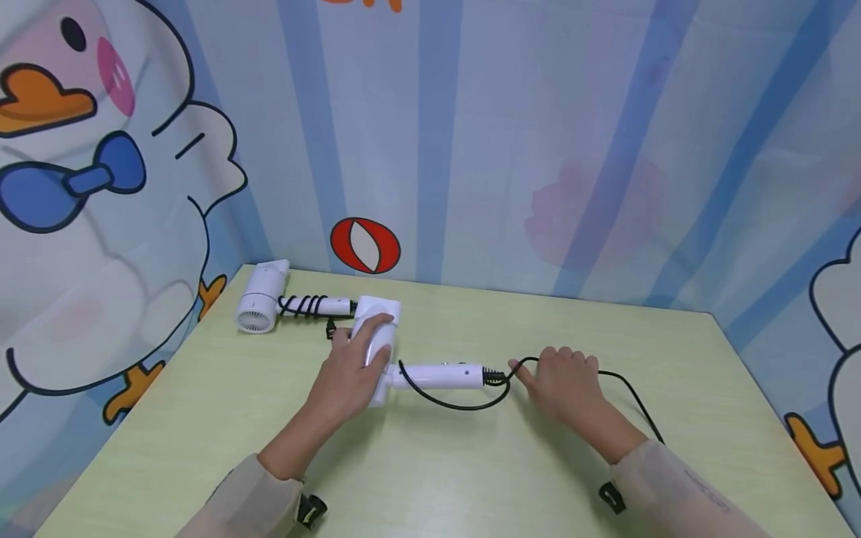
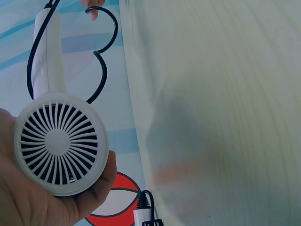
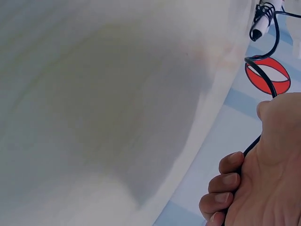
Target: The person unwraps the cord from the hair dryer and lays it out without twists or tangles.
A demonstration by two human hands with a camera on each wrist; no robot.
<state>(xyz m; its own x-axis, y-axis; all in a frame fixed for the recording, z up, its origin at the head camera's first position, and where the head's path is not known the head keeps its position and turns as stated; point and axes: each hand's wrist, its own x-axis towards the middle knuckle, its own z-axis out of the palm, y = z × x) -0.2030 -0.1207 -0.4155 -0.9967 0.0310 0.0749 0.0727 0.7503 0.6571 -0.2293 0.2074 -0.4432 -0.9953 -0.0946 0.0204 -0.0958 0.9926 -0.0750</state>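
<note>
A white hair dryer [image 1: 437,376] is held by its barrel in my left hand [image 1: 346,373], its handle pointing right. In the left wrist view its round slotted grille [image 2: 57,141] faces the camera, with fingers curled round the housing. Its black cord [image 1: 464,407] leaves the handle's end and loops under and across the handle. My right hand [image 1: 568,385] grips the cord to the right of the handle, and the cord's rest trails down past the right sleeve. In the right wrist view the cord [image 3: 252,145] runs through my curled fingers [image 3: 223,183].
A second white hair dryer [image 1: 258,302] lies at the table's back left corner, its cord wound round its handle and its black plug [image 1: 330,329] near my left hand. The pale table [image 1: 437,478] ends at a printed cloth backdrop [image 1: 484,149].
</note>
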